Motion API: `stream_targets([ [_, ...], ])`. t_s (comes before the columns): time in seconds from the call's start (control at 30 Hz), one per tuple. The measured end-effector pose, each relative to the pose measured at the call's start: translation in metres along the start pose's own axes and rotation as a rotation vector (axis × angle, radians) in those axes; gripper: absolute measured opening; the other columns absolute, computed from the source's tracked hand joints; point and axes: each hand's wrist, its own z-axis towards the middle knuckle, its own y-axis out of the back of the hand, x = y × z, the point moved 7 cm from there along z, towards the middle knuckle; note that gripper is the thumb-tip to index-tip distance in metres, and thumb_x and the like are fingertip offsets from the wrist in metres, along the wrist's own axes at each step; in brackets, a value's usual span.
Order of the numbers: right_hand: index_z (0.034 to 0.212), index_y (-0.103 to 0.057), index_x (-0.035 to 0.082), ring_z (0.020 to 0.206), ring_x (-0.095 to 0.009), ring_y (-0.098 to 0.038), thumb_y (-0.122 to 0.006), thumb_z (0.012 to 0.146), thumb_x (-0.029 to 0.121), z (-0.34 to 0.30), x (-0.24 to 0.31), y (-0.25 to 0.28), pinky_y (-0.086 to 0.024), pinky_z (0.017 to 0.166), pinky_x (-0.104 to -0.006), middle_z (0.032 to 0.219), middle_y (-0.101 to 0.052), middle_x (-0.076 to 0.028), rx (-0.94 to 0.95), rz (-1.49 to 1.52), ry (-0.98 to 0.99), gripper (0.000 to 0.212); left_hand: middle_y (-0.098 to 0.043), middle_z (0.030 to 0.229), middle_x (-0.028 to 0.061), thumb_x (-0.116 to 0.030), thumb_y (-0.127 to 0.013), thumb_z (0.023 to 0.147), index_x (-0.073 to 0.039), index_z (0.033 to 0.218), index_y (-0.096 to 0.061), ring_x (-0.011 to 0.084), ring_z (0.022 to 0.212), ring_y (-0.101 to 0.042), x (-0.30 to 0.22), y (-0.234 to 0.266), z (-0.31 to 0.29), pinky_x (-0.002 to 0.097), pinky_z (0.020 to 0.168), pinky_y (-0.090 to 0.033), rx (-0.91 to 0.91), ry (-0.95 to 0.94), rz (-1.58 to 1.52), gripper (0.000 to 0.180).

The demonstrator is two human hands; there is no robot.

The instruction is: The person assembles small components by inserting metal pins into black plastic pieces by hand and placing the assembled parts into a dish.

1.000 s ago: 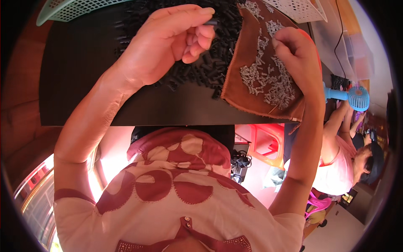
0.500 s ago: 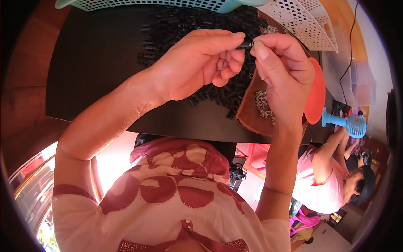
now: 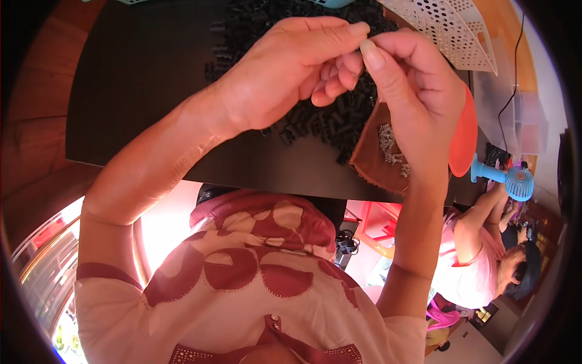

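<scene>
Above the heap of small black tubes [image 3: 330, 124], my two hands meet fingertip to fingertip. My left hand [image 3: 285, 70] is closed in a pinch, its other fingers curled; the black tube seen in it half a second ago is now hidden by the fingertips. Thumb and forefinger of my right hand [image 3: 418, 91] press together against the left fingertips. What they pinch cannot be seen now. Below the right hand, small metal springs [image 3: 391, 148] lie on a brown cloth [image 3: 370, 161] at the table's right side.
A white perforated basket [image 3: 448, 30] stands at the back right, and a teal basket's edge [image 3: 327, 3] shows at the far side. Right of my hand are a red round dish [image 3: 464, 136] and a blue small fan [image 3: 518, 183]. Another person [image 3: 467, 261] sits at the right.
Both hands have shifted slightly up in the picture. The black tube and the spring at its end, visible between the fingertips before, are now covered as the fingertips have come together.
</scene>
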Motion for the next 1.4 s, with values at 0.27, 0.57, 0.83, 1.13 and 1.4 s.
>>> stream_targets([
  [0.27, 0.092, -0.063, 0.001, 0.068, -0.011, -0.055, -0.062, 0.090, 0.003, -0.010, -0.017, 0.025, -0.045, 0.062, -0.0254, 0.079, -0.062, -0.003, 0.115, -0.469, -0.139, 0.003, -0.059, 0.073, 0.0020, -0.031, -0.052, 0.102, -0.007, 0.085, -0.060, 0.0107, 0.061, -0.051, -0.008, 0.010, -0.005, 0.0231, 0.054, -0.037, -0.124, 0.037, -0.188, 0.030],
  [0.57, 0.090, -0.060, 0.004, 0.077, -0.036, -0.061, -0.062, 0.083, 0.005, -0.006, -0.031, -0.003, -0.050, 0.065, -0.0431, 0.090, -0.058, -0.011, 0.419, -1.067, 0.087, 0.008, -0.059, 0.073, 0.0041, -0.027, -0.052, 0.101, -0.006, 0.083, -0.060, 0.0125, 0.062, -0.052, -0.013, 0.014, 0.001, 0.0255, 0.055, -0.039, -0.128, -0.015, -0.239, 0.029],
  [0.83, 0.097, -0.059, 0.002, 0.078, -0.035, -0.061, -0.063, 0.081, 0.003, 0.010, -0.043, -0.012, -0.048, 0.066, -0.0424, 0.091, -0.059, -0.013, 0.492, -1.132, 0.116, 0.016, -0.059, 0.073, 0.0049, -0.026, -0.052, 0.101, -0.005, 0.084, -0.061, 0.0124, 0.062, -0.052, -0.014, 0.014, -0.001, 0.0255, 0.054, -0.039, -0.107, -0.016, -0.274, 0.029],
  [1.13, 0.092, -0.064, -0.001, 0.066, -0.007, -0.054, -0.063, 0.087, 0.000, -0.001, -0.014, 0.023, -0.041, 0.056, -0.0237, 0.080, -0.061, -0.003, 0.080, -0.291, -0.179, 0.004, -0.054, 0.076, 0.0006, -0.031, -0.049, 0.102, -0.008, 0.081, -0.055, 0.0093, 0.064, -0.045, -0.007, 0.010, 0.000, 0.0234, 0.053, -0.032, -0.076, -0.025, -0.109, 0.031],
  [1.4, 0.105, -0.060, -0.004, 0.052, -0.006, -0.045, -0.059, 0.090, -0.001, -0.003, -0.003, 0.020, -0.032, 0.046, -0.0186, 0.084, -0.067, -0.012, -0.110, 0.214, -0.138, 0.015, -0.054, 0.074, 0.0020, -0.032, -0.049, 0.101, -0.007, 0.080, -0.055, 0.0097, 0.060, -0.043, -0.004, 0.003, -0.003, 0.0240, 0.051, -0.030, -0.116, -0.019, -0.012, 0.032],
])
